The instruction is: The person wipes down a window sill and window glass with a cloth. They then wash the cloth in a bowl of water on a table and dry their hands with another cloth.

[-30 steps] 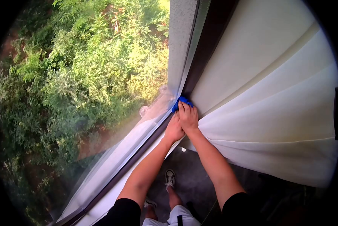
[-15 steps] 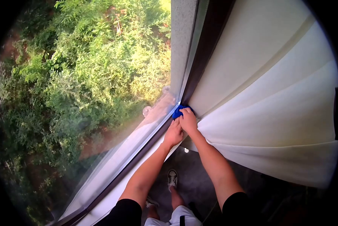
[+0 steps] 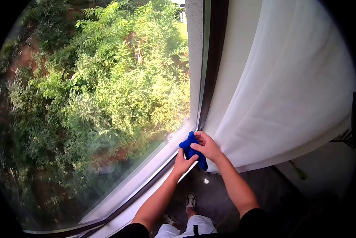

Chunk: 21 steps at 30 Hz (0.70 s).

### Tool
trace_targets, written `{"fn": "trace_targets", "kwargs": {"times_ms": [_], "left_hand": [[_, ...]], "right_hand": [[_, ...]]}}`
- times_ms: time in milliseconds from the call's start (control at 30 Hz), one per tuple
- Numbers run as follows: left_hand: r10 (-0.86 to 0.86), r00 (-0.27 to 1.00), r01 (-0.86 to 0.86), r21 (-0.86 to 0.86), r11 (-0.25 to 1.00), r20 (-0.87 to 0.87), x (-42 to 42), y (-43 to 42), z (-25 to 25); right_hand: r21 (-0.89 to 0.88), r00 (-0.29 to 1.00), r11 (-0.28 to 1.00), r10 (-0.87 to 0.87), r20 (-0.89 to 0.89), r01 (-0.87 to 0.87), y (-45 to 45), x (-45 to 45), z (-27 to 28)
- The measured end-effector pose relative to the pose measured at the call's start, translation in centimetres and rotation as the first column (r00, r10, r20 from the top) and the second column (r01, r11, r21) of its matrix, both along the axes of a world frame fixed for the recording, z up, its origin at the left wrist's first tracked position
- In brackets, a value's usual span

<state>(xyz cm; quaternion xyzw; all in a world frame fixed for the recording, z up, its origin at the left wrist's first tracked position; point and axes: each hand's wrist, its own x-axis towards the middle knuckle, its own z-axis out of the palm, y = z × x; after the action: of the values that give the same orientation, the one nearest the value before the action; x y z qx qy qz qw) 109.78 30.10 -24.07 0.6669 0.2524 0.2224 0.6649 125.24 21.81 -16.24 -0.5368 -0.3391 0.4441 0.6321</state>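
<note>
A blue cloth (image 3: 190,143) is bunched between my two hands near the lower corner of the window. My right hand (image 3: 209,146) grips it from the right, with the thumb laid across its face. From below, my left hand (image 3: 182,163) pinches the cloth's lower left side, thumb and fingers closed on it. One end of the cloth dangles below my hands. Just behind it, the dark window frame (image 3: 214,47) meets the lower rail (image 3: 146,180) of the glass.
A white curtain (image 3: 281,91) hangs at the right, close to my right forearm. Green bushes (image 3: 106,91) show through the window glass. Below me are the dark floor (image 3: 233,190) and my sneakers (image 3: 190,200). A plant leaf (image 3: 300,171) shows at lower right.
My hands have drawn back from the frame corner, bringing the cloth with them; more of it shows now. The view has shifted, and the curtain hangs differently.
</note>
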Motion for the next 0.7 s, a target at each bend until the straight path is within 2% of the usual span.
{"fn": "trace_targets", "kwargs": {"times_ms": [100, 167, 200, 233, 267, 300, 367, 433, 533, 567, 633, 667, 700], "left_hand": [[-0.071, 0.979, 0.124, -0.284, 0.951, 0.189, -2.2, -0.7, 6.2], [-0.032, 0.967, 0.102, -0.266, 0.959, 0.254, -4.6, -1.1, 10.4], [-0.096, 0.963, 0.188, -0.372, 0.909, 0.251, -5.9, -0.7, 12.0], [-0.121, 0.951, 0.235, -0.408, 0.882, 0.286, -7.0, -0.5, 13.8], [-0.156, 0.942, 0.288, -0.48, 0.829, 0.296, -8.5, -0.3, 14.8], [-0.189, 0.931, 0.338, -0.547, 0.766, 0.311, -9.5, 0.1, 15.8], [-0.227, 0.917, 0.381, -0.558, 0.737, 0.327, -11.7, 0.0, 18.7], [-0.228, 0.928, 0.342, -0.43, 0.835, 0.296, -13.0, -0.3, 19.8], [-0.071, 0.957, 0.177, -0.37, 0.912, 0.282, -15.5, -1.3, 23.0], [-0.028, 0.955, 0.133, -0.345, 0.929, 0.295, -16.1, -1.3, 23.7], [0.045, 0.974, -0.007, -0.167, 0.986, 0.223, -16.8, -1.7, 25.4], [0.08, 0.97, -0.073, -0.04, 0.997, 0.23, -17.1, -2.2, 26.6], [0.084, 0.968, -0.079, -0.031, 0.996, 0.238, -17.0, -2.1, 27.0]], "right_hand": [[-0.003, 0.989, 0.99, 0.143, -0.025, -0.143, -1.2, -0.7, 6.2], [0.001, 0.975, 0.976, 0.22, -0.007, -0.22, -2.4, -1.8, 7.9], [-0.009, 0.955, 0.959, 0.281, 0.097, -0.282, -2.8, -2.2, 9.7], [-0.028, 0.922, 0.941, 0.336, 0.194, -0.337, -3.4, -3.0, 11.4], [-0.066, 0.876, 0.903, 0.429, 0.219, -0.425, -3.8, -3.6, 13.0], [-0.068, 0.877, 0.904, 0.427, 0.22, -0.422, -4.0, -4.0, 14.5], [-0.145, 0.787, 0.836, 0.547, 0.286, -0.529, -4.9, -5.4, 16.5], [-0.119, 0.801, 0.851, 0.523, 0.291, -0.512, -5.2, -6.5, 16.8], [-0.064, 0.897, 0.957, 0.288, 0.335, -0.283, -5.8, -8.4, 17.3], [-0.096, 0.921, 0.979, 0.204, 0.331, -0.182, -5.9, -8.7, 17.0], [-0.079, 0.941, 0.994, 0.096, 0.324, -0.074, -5.9, -9.1, 16.7], [-0.075, 0.893, 0.997, 0.015, 0.45, 0.021, -6.3, -9.8, 17.0], [-0.066, 0.889, 0.998, 0.017, 0.457, 0.015, -6.1, -9.9, 17.2]]}}
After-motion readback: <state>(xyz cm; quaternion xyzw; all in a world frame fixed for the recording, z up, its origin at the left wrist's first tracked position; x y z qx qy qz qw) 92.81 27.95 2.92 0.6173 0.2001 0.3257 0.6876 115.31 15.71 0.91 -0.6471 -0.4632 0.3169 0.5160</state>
